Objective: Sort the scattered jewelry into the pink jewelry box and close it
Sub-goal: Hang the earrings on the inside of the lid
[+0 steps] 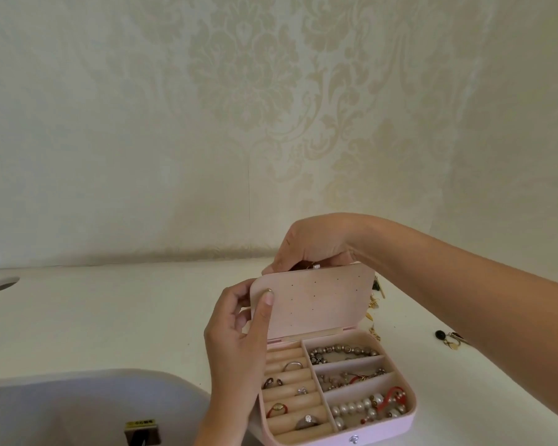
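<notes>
The pink jewelry box (400, 416) is open; the left hand (236, 342) pinches its lid (319, 304) at a tiny gold stud (268, 289), the right hand (310, 246) curls over the top, likely pinning it; loose earrings (450, 338) right of the box come next.

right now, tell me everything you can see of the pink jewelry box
The pink jewelry box sits open on the table, with a silver snap in front. Its lid stands nearly upright, its inner panel dotted with small holes. Ring rolls on the left hold rings; three compartments hold beaded and pearl strands. The left hand grips the lid's left edge, the right hand its top.
</notes>
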{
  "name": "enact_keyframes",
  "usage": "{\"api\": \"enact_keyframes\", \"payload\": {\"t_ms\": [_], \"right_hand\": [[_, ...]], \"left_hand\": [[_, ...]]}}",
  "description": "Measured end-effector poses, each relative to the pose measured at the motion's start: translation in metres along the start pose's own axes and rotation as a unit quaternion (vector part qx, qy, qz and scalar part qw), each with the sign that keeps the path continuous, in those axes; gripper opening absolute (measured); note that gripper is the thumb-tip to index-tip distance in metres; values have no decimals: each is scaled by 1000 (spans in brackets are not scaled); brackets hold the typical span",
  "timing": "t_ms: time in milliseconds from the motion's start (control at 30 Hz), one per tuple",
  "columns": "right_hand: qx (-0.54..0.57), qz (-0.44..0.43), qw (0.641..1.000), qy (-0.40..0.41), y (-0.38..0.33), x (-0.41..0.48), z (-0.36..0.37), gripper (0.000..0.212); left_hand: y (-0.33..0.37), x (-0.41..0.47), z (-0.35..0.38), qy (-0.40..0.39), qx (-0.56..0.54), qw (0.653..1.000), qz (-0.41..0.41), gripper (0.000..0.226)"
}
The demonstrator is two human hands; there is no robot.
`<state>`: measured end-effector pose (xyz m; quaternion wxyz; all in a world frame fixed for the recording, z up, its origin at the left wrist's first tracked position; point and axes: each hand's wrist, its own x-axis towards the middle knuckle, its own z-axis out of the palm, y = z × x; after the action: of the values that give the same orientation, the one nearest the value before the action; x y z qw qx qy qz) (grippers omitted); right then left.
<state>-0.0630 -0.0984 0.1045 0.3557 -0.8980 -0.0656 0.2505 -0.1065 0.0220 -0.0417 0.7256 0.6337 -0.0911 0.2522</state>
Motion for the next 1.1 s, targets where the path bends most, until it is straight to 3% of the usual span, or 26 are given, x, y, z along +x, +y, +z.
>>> {"api": "enact_keyframes", "payload": {"t_ms": [233, 367, 567, 767, 1100], "right_hand": [[-162, -99, 981, 40, -12, -17, 3, 36], [-210, -126, 966, 87, -14, -18, 9, 21], [-298, -156, 928, 162, -15, -16, 17, 16], [-288, -182, 922, 185, -9, -10, 18, 11], [-288, -186, 931, 124, -4, -1, 14, 21]], "left_hand": [[3, 0, 1, 3, -3, 1000, 9, 12], [6, 0, 1, 13, -12, 1000, 5, 14], [5, 1, 0, 13, -14, 1000, -4, 14], [7, 5, 2, 8, -39, 999, -21, 9], [3, 11, 3, -31, -47, 998, -36, 16]]}}
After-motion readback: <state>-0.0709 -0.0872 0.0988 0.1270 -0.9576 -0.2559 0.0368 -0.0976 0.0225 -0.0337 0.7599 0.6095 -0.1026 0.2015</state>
